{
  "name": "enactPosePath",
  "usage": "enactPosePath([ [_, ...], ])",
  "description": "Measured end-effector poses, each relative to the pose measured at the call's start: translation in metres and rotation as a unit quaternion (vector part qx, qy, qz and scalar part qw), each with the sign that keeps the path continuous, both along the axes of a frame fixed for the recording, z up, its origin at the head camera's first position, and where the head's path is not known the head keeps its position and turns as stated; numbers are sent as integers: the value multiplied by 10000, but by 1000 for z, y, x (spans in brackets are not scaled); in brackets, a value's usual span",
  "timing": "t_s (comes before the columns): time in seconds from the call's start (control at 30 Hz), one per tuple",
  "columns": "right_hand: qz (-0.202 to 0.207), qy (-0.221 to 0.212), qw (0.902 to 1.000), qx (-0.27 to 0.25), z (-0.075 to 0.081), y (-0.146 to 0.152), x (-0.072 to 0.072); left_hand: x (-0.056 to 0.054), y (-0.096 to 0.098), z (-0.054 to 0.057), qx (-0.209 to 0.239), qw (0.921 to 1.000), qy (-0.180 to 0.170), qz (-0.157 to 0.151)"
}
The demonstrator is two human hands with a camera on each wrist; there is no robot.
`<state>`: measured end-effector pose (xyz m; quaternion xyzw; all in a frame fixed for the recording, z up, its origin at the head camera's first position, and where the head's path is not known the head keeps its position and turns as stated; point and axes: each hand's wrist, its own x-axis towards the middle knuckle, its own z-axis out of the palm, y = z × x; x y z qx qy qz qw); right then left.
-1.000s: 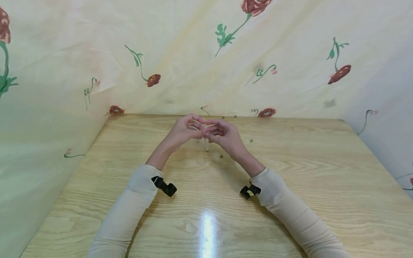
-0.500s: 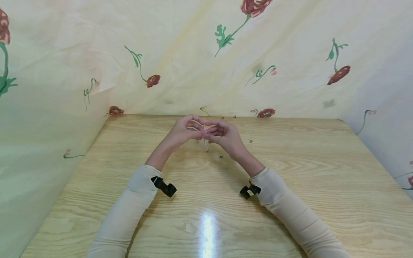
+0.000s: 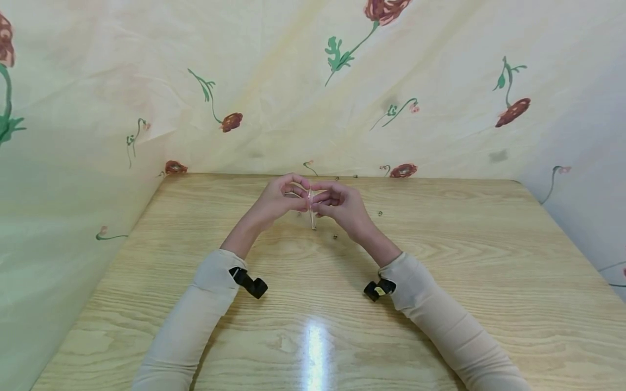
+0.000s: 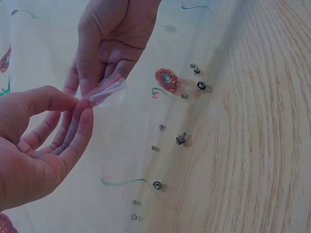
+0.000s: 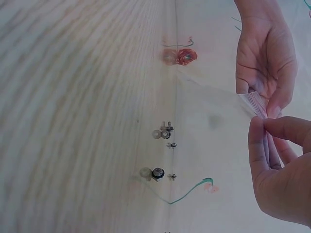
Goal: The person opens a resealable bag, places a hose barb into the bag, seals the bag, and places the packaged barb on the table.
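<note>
A small clear zip bag point(image 4: 111, 91) with a red line along its ridged seal is between my two hands, above the far part of the table. My left hand point(image 3: 279, 201) pinches the seal between thumb and fingertips. From the other side, my right hand point(image 3: 344, 207) pinches it too, the fingertips of both hands close together. In the head view the bag point(image 3: 313, 218) hangs edge-on below the fingers. The right wrist view shows its clear film point(image 5: 218, 87) spreading away from the ridged strip.
Several small screws with dark washers stand scattered on the wood table point(image 3: 313, 282), among them one screw point(image 4: 181, 139) below the hands and another screw point(image 5: 158, 173) near the far edge. A flowered cloth point(image 3: 274, 108) hangs behind the table and at both sides.
Both hands stay in nearly the same place, still pinching the zip bag. Its hanging part has swung slightly between them and shows a little wider now.
</note>
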<state>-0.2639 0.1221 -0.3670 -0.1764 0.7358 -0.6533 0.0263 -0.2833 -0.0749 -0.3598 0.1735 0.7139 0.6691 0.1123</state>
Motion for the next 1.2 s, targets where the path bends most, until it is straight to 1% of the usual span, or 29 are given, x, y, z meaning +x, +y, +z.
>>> enactPosePath([
  [0.5, 10, 18, 10000, -10, -3, 3, -3, 2, 0, 5, -175, 9997, -121, 78],
  [0.8, -159, -112, 9997, 111, -2, 3, -1, 3, -3, 5, -312, 9994, -130, 85],
  [1.2, -312, -181, 9991, 228, 2, 5, -3, 3, -4, 8, -258, 9995, -181, 81],
])
